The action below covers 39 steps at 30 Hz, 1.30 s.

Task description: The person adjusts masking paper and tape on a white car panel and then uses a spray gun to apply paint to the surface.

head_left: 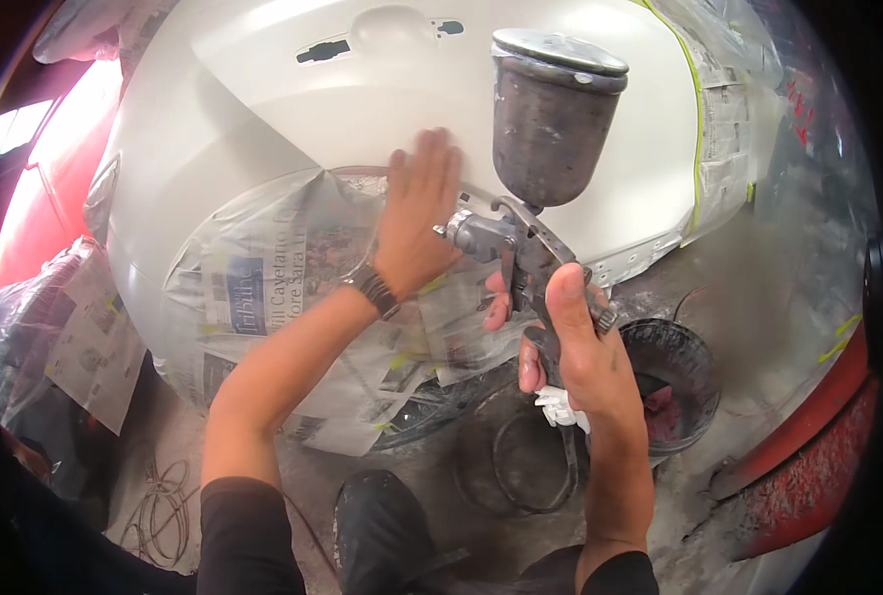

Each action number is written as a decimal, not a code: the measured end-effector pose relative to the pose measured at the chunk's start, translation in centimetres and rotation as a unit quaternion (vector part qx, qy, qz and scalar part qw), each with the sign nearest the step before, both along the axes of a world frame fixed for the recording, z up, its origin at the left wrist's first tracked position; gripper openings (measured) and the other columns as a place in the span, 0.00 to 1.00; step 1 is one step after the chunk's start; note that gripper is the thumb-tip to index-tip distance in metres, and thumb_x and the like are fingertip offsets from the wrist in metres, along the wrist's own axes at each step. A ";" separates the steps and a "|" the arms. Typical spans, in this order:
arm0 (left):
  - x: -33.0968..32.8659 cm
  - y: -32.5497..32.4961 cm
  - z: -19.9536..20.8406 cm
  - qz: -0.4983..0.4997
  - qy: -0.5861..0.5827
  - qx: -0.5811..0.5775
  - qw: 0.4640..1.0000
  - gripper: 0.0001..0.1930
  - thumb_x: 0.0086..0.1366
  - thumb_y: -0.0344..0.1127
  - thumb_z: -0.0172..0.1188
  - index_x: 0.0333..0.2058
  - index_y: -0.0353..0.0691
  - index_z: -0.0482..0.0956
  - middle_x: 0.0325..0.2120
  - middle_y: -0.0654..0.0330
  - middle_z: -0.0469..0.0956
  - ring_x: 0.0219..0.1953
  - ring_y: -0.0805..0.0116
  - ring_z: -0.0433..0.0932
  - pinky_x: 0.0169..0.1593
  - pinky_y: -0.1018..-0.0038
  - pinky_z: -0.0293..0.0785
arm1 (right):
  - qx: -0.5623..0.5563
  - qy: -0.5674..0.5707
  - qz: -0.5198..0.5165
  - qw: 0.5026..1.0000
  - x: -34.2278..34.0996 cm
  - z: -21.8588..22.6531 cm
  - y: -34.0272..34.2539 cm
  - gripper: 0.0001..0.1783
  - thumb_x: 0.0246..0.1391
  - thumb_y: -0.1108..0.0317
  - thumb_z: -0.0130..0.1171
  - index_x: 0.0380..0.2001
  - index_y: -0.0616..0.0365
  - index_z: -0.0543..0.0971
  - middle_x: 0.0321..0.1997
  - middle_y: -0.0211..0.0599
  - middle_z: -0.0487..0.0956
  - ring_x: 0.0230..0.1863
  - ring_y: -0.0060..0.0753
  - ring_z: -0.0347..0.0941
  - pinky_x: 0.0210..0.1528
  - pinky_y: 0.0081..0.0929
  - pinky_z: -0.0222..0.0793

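Newspaper (248, 278) and clear plastic sheeting (203, 248) hide most of the wheel (441, 402) below the white car panel (402, 109); only a dark lower strip shows. The lidded cup (556, 129) blocks a stretch of that panel, and its contents cannot be seen. Inside the dark bucket (701, 421), little can be made out beyond a reddish patch. A red curved part (819, 466) at the far right is cut off by the dark lens rim.

The spray gun (531, 263) is in front of the panel, right of the left hand (417, 218). Its nozzle (456, 230) points left, toward that hand's wrist side; the cup stands above the body, its top leaning slightly right, and the handle slopes down and to the right.

The right hand (590, 352) is wrapped around the handle, thumb along the back, fingers curled around the front; the trigger is partly covered. White wrapping (561, 407) shows just beneath this grip. The left hand grasps nothing: its fingers are extended, palm toward the panel, fingertips slightly blurred, apparently resting on it. A dark band (372, 290) circles its wrist.
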<state>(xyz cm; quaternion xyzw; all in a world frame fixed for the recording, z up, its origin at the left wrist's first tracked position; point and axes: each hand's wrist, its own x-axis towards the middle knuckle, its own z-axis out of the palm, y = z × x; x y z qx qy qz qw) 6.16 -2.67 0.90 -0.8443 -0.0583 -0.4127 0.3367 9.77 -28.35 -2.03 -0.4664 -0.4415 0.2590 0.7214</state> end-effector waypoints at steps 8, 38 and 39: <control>-5.1 1.3 2.9 0.069 0.080 0.010 0.994 0.53 0.58 0.57 0.65 0.73 0.35 0.52 0.76 0.53 0.47 0.78 0.56 0.44 0.75 0.43 0.41 | 0.019 0.016 -0.012 1.000 1.0 -1.0 -0.1 0.43 0.63 0.28 0.50 0.49 0.63 0.80 0.34 0.28 0.79 0.18 0.16 0.64 0.22 0.19 0.61; -12.8 1.9 2.8 0.170 0.046 0.001 0.984 0.56 0.61 0.64 0.62 0.74 0.33 0.48 0.76 0.49 0.43 0.79 0.52 0.38 0.76 0.44 0.37 | 0.002 -0.005 -0.002 1.000 1.1 -1.1 0.9 0.43 0.62 0.26 0.47 0.47 0.61 0.80 0.35 0.29 0.79 0.18 0.17 0.66 0.22 0.19 0.62; -12.4 1.8 2.8 0.166 0.057 -0.001 0.984 0.56 0.60 0.64 0.63 0.74 0.32 0.47 0.76 0.48 0.42 0.79 0.51 0.38 0.76 0.43 0.36 | 0.001 -0.004 -0.002 1.000 1.0 -1.2 0.9 0.43 0.62 0.26 0.47 0.47 0.61 0.80 0.35 0.29 0.79 0.17 0.17 0.66 0.22 0.19 0.61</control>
